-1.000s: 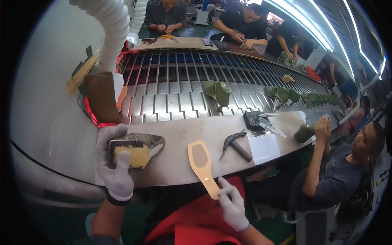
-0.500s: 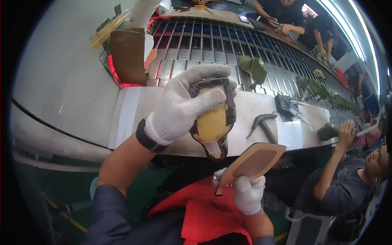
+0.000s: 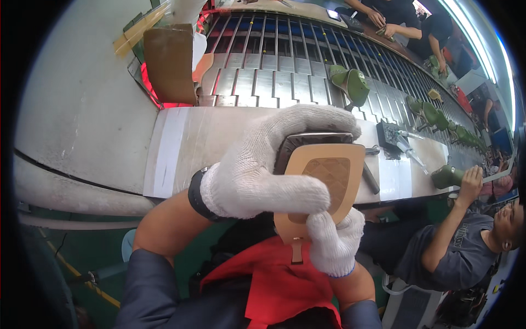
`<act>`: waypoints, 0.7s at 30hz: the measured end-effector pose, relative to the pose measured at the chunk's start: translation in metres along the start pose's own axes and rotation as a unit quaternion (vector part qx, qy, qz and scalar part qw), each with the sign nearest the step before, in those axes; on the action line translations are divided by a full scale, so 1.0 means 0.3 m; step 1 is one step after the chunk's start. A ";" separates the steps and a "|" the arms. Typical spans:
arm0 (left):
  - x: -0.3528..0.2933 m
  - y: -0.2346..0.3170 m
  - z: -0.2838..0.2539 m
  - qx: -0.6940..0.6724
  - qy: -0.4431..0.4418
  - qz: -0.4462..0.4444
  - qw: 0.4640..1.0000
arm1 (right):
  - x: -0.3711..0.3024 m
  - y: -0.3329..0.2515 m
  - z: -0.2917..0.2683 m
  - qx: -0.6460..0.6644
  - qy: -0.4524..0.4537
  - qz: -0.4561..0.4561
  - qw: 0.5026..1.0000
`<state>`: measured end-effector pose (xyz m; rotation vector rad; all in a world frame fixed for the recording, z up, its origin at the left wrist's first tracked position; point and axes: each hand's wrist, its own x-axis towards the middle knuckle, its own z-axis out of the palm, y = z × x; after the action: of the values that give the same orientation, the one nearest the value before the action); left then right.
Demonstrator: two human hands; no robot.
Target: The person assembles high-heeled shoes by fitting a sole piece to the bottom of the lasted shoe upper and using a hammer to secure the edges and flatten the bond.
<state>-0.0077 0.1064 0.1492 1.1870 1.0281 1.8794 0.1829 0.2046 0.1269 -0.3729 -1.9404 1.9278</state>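
My gloved left hand wraps round a dark shoe upper on a last, held bottom side up above the bench edge. Over the bottom lies a tan shoe sole with a brown patterned patch, mostly hiding the shoe. The left thumb lies across the sole, while the left fingers curl round the shoe's far side. At the sole's near narrow end, my gloved right hand pinches its edge. Whether sole and shoe touch all along cannot be seen.
Behind the white bench runs a slatted metal conveyor bearing green shoe lasts. A hammer and a dark block with tools lie right of my hands. A cardboard piece stands left; a co-worker sits at right.
My right hand has brought the sole up and left over the shoe's bottom, covering the yellow surface. My left thumb has moved onto the sole.
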 end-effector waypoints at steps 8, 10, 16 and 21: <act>-0.006 0.025 0.005 0.017 0.003 -0.035 0.999 | -0.001 0.002 0.018 -0.047 0.035 -0.044 0.997; -0.001 0.023 -0.006 0.037 -0.016 -0.020 0.999 | -0.001 0.008 0.023 -0.024 0.049 -0.047 0.997; -0.002 -0.006 -0.028 0.101 -0.046 0.041 0.993 | -0.001 0.012 0.024 0.003 0.043 -0.034 0.998; -0.013 0.011 -0.016 0.085 -0.033 0.040 0.995 | -0.003 -0.001 0.031 -0.003 0.040 -0.034 0.999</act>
<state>-0.0114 0.1004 0.1492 1.3968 1.1374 1.8299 0.1797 0.1959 0.1272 -0.3754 -1.8838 1.8367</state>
